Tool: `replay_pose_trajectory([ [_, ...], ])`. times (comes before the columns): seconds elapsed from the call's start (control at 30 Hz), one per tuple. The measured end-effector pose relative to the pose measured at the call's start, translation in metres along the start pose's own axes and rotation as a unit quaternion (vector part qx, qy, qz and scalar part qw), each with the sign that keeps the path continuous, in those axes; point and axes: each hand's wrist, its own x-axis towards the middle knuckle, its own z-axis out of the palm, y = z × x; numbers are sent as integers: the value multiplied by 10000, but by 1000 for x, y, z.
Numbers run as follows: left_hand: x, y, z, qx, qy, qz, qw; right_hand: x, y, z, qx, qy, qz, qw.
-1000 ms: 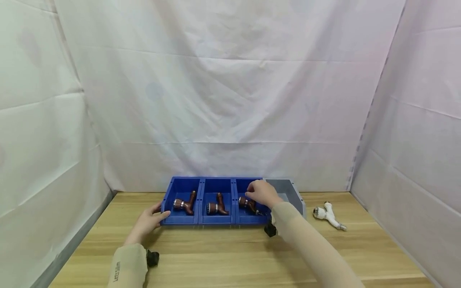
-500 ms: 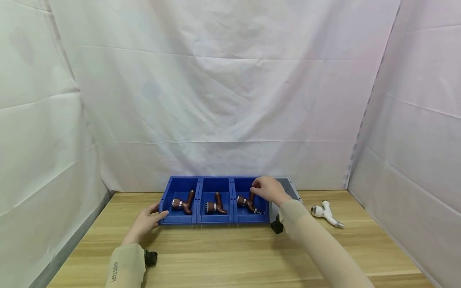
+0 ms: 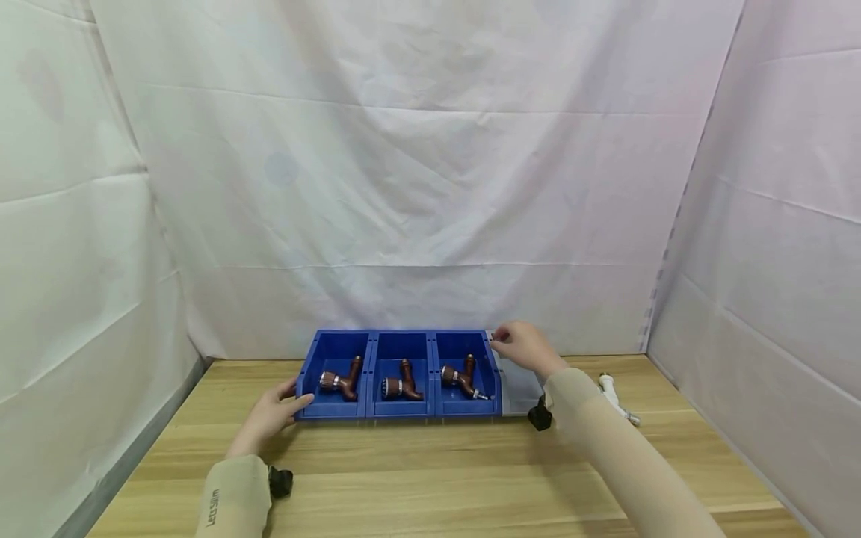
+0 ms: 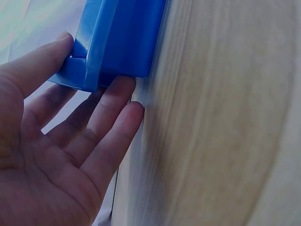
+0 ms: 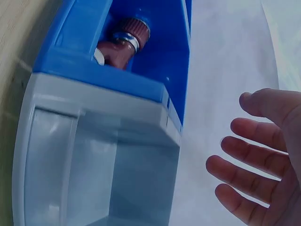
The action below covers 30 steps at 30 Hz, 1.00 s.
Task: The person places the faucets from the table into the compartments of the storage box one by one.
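My left hand (image 3: 272, 411) rests at the near left corner of the leftmost blue bin (image 4: 127, 42), its thumb against the lip and its other fingers along the outer side, loosely extended. Above the grey bin (image 5: 70, 141), my right hand (image 3: 528, 347) holds nothing; its fingers (image 5: 254, 167) are spread and bent slightly, apart from the bins in the right wrist view. Each blue bin contains one brown tap: a left tap (image 3: 346, 382), a middle tap (image 3: 403, 385) and a right tap (image 3: 464, 379). The right tap has a silver end.
A white tap (image 3: 608, 388) lies on the wooden table (image 3: 403, 478) right of the bins, partly behind my right sleeve. White cloth (image 3: 403, 187) hangs close behind the row and along both sides.
My right hand has moved right, from over the third blue bin and its tap to over the grey bin. The left hand stays at the left bin's corner.
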Motion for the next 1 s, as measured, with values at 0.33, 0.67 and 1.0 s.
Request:
replay_pose_trajectory([
  [0.33, -1, 1, 0, 116, 21, 18, 9999, -9, 19, -11, 8, 120, -71, 9999],
  [0.67, 0, 1, -1, 65, 1, 22, 10000, -22, 37, -29, 71, 137, 401, 9991],
  [1.0, 0, 2, -4, 101, -17, -20, 9999, -31, 63, -41, 300, 243, 506, 9980],
])
